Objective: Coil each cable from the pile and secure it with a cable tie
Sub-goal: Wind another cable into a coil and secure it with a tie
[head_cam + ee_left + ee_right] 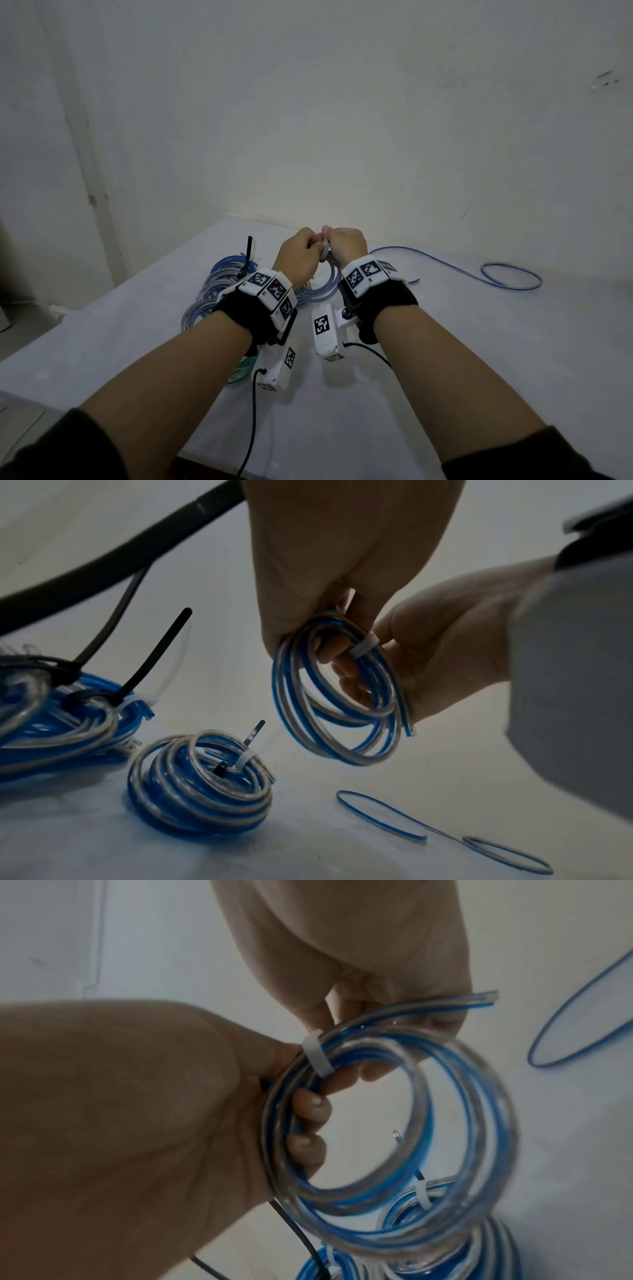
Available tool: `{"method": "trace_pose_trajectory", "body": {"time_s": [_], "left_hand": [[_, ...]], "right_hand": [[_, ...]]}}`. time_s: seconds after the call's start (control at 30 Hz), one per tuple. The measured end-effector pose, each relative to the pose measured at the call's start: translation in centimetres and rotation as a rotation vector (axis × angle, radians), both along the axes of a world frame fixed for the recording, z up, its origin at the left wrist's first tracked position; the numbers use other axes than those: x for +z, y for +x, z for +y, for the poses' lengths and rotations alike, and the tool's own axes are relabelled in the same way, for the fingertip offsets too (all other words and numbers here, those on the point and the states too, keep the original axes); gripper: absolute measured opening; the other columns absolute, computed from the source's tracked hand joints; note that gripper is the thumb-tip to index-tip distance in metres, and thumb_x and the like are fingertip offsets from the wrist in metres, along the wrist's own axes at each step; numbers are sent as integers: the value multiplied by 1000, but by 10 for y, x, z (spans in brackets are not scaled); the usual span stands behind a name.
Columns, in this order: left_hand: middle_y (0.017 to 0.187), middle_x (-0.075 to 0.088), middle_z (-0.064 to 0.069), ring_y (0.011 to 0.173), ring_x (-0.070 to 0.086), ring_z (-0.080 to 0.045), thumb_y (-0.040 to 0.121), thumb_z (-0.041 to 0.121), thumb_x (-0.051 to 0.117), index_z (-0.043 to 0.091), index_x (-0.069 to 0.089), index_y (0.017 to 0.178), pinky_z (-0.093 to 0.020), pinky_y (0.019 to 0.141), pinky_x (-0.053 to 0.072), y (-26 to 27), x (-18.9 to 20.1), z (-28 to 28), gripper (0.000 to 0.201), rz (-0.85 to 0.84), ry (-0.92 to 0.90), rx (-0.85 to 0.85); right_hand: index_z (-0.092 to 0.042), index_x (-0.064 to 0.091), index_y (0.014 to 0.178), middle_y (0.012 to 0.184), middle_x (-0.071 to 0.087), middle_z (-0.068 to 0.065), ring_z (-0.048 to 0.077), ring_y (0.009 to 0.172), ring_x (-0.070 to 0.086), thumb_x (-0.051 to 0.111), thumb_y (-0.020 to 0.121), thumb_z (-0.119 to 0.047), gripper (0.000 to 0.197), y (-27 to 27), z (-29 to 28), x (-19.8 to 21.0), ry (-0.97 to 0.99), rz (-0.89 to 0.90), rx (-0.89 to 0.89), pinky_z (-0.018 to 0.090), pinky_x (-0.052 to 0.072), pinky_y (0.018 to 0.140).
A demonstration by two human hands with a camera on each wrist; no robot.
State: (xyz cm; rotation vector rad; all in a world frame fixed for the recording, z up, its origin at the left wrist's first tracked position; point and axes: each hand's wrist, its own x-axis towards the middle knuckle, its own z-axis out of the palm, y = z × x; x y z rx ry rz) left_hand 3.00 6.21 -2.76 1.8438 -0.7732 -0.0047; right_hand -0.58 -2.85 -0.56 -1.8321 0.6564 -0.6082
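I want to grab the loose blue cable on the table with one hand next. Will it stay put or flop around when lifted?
Likely floppy: the loose cable is thin and lies in a slack curve ending in a flat loop. It probably keeps some springy curl, as the held coil needs a white tie and both hands to stay wound. It looks light.

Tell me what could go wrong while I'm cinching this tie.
The white tie wraps the coil right beside your left hand's fingers, which pass through the loops; tightening might pinch one. The cable end sticks out free, so it may slip loose. The tied coils lie just below and could get knocked.
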Motion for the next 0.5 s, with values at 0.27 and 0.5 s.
{"method": "trace_pose_trajectory", "body": {"time_s": [0.27, 0.5], "left_hand": [[100, 59, -11, 89, 54, -21, 95, 12, 40, 1, 51, 104, -28, 72, 38, 2, -1, -2, 18, 100, -40, 92], [104, 61, -17, 92, 57, -28, 96, 16, 42, -1, 53, 101, -37, 81, 45, 1, -6, -4, 20, 82, -22, 90]], "right_hand": [[-8, 52, 54, 61, 58, 10, 25, 62, 55, 56, 84, -31, 38, -1, 14, -10, -107, -8, 27, 37, 49, 68], [-11, 37, 47, 50, 40, 6, 24, 55, 39, 52, 84, -16, 41, -5, 15, -14, -71, 18, -13, 30, 31, 57]]}}
